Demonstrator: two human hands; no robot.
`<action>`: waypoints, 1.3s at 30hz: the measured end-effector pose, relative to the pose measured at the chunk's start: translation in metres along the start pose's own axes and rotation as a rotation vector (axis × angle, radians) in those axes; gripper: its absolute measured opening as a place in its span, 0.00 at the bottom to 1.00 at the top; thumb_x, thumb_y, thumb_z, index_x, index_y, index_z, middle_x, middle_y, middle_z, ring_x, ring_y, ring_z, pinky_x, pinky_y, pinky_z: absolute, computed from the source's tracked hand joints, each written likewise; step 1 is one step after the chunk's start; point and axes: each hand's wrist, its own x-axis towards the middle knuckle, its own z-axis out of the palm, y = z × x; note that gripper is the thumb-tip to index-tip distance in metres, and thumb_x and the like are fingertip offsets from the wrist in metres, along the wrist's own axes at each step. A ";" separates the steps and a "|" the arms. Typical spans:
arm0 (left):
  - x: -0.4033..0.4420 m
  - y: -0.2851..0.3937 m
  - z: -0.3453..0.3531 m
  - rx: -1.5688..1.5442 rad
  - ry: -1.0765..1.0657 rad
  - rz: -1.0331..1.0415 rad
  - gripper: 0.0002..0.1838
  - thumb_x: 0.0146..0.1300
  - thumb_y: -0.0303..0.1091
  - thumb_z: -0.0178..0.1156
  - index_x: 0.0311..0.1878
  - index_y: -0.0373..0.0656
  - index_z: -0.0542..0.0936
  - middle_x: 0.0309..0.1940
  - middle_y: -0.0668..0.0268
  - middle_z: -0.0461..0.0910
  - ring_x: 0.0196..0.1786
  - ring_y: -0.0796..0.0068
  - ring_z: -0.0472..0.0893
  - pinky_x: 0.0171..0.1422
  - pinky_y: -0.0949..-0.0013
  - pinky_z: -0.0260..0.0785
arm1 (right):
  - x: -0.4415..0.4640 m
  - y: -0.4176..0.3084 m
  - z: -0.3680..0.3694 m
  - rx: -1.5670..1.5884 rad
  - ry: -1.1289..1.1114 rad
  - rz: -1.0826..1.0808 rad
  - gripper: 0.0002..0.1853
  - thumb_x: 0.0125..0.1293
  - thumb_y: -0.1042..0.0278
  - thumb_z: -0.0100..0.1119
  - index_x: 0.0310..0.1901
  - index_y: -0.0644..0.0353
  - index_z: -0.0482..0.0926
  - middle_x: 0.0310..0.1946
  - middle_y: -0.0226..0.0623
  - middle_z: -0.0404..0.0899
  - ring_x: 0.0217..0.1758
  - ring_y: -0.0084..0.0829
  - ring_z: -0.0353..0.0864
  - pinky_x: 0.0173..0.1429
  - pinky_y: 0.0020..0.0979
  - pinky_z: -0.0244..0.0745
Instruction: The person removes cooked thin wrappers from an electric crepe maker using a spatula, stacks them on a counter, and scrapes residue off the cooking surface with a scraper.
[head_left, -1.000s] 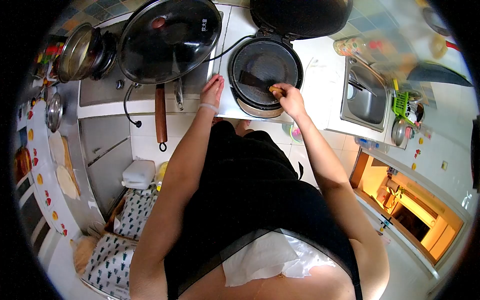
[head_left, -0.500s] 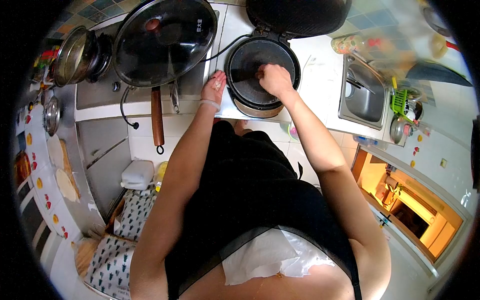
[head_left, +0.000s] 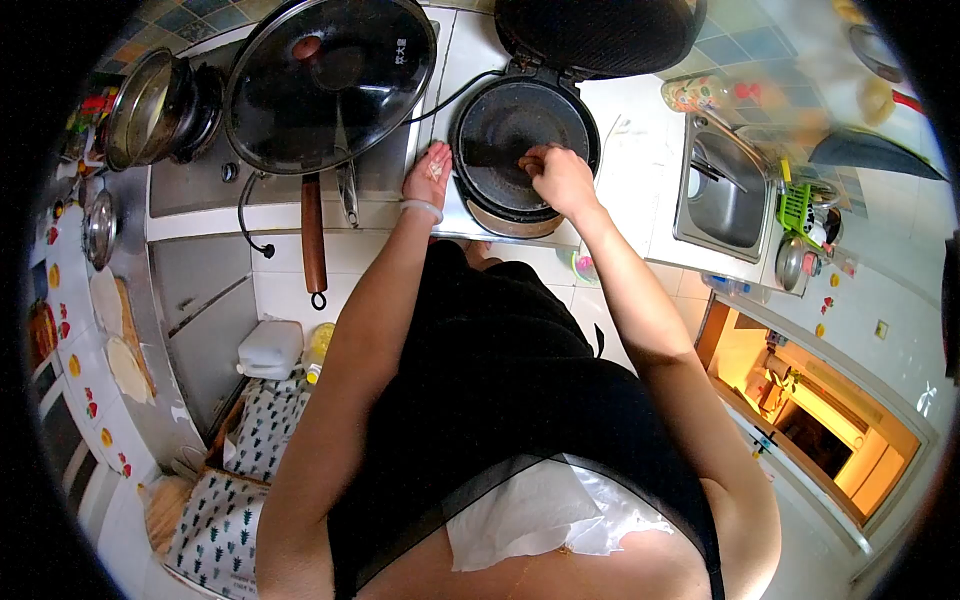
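Note:
Over the right part of the round electric griddle's black lower plate (head_left: 515, 140) is my right hand (head_left: 562, 180), its fingers pinched together. Whatever sits between those fingertips, if anything, is too small to make out. My left hand (head_left: 428, 176) is palm up beside the griddle's left edge, fingers stretched out and slightly cupped. Small pale matter (head_left: 434, 171) lies on its palm; I cannot tell what it is. The griddle's lid (head_left: 600, 35) stands raised at the back, and the lower plate has a dark, shiny patch.
Left of the griddle is a large wok with a glass lid (head_left: 330, 90), its wooden handle (head_left: 314, 240) jutting past the counter's front edge. A metal sink (head_left: 722, 200) is at the right, with a green rack (head_left: 795, 207) beyond it. A black cord (head_left: 460, 92) runs leftward from the griddle.
My right hand has moved slightly right and down, away from the plate's middle, uncovering more of the black surface. My left hand stays almost where it was.

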 end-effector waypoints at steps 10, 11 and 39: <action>-0.006 0.000 0.003 -0.023 0.023 -0.013 0.22 0.66 0.31 0.52 0.60 0.29 0.68 0.59 0.52 0.72 0.65 0.63 0.69 0.72 0.65 0.59 | 0.005 -0.010 0.009 -0.073 -0.014 -0.034 0.12 0.51 0.72 0.57 0.38 0.61 0.83 0.40 0.48 0.81 0.43 0.48 0.81 0.49 0.41 0.76; -0.006 0.000 0.003 -0.019 0.025 -0.011 0.22 0.66 0.31 0.52 0.60 0.29 0.68 0.59 0.52 0.72 0.64 0.63 0.69 0.71 0.65 0.59 | 0.005 -0.011 0.006 -0.051 -0.010 -0.047 0.12 0.52 0.72 0.57 0.39 0.60 0.83 0.40 0.48 0.81 0.43 0.47 0.81 0.49 0.41 0.76; -0.078 -0.006 0.066 0.072 -0.259 -0.306 0.21 0.68 0.32 0.46 0.60 0.28 0.67 0.59 0.50 0.70 0.65 0.58 0.67 0.72 0.62 0.59 | -0.127 0.070 0.066 1.407 0.313 0.431 0.13 0.69 0.67 0.53 0.52 0.62 0.73 0.40 0.30 0.80 0.37 0.19 0.75 0.42 0.20 0.69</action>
